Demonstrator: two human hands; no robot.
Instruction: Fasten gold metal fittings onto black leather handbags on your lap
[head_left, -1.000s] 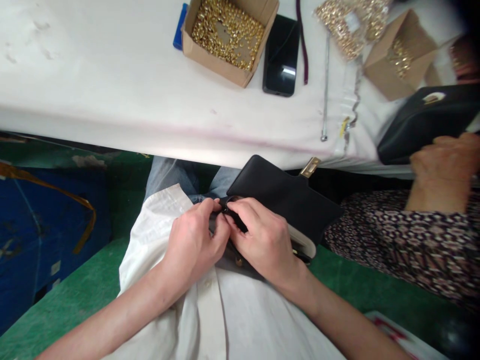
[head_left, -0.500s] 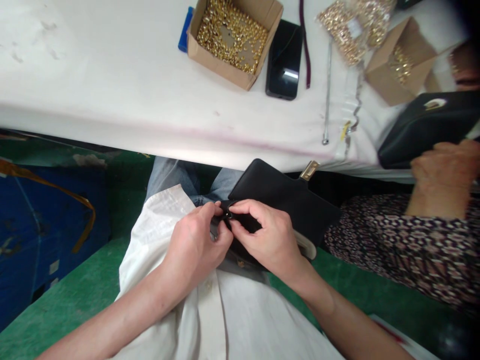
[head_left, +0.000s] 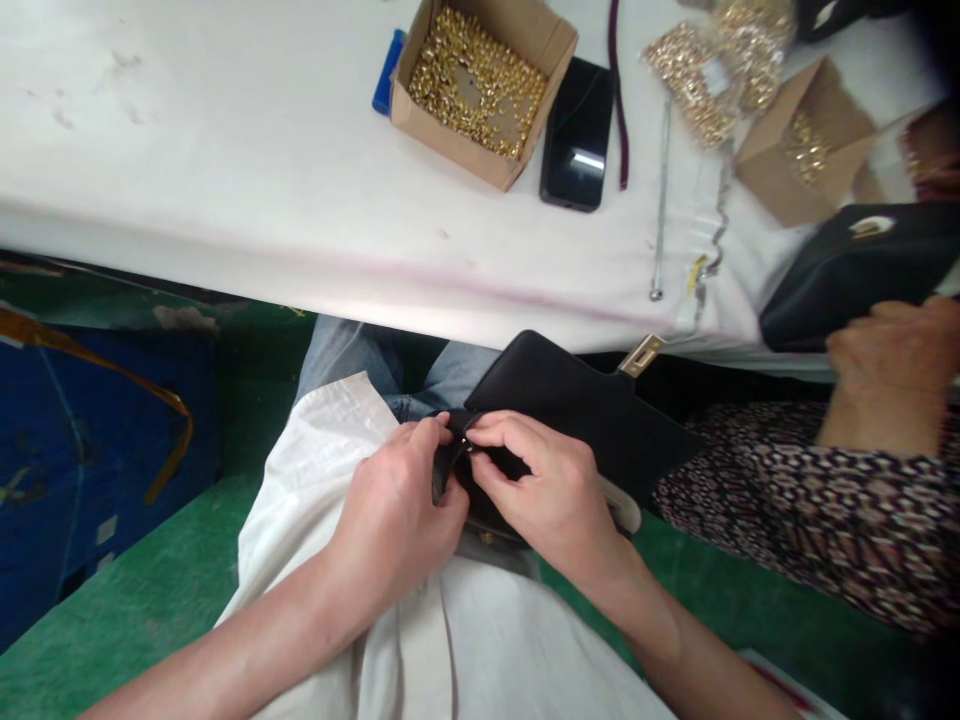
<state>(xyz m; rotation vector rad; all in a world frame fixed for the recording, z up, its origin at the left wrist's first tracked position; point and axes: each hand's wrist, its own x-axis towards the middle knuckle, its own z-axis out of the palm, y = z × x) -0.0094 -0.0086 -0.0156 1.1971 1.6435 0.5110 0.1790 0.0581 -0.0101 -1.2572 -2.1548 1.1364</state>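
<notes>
A black handbag (head_left: pixel 570 400) rests on my lap, its flap spread out to the right with a gold clasp (head_left: pixel 641 355) at the flap's edge. My left hand (head_left: pixel 409 490) pinches the dark edge of the bag between thumb and fingers. Close beside it, the thumb and forefinger of my right hand (head_left: pixel 536 480) close on a tiny shiny metal piece (head_left: pixel 466 442) at that same edge. The fingertips cover most of this piece, so its kind does not show. The bag's inside is mostly hidden by my hands.
On the white table (head_left: pixel 225 180) stand a cardboard box (head_left: pixel 457 150) of small gold fittings, a black phone (head_left: pixel 577 135), a metal rod (head_left: pixel 661 200) and a second box (head_left: pixel 787 180). At right, a co-worker's hand (head_left: pixel 892 350) is at another black bag (head_left: pixel 847 270).
The view has shifted slightly, so the table things sit a little lower and to the right. My left fingers have shifted on the bag edge; both hands stay close together there.
</notes>
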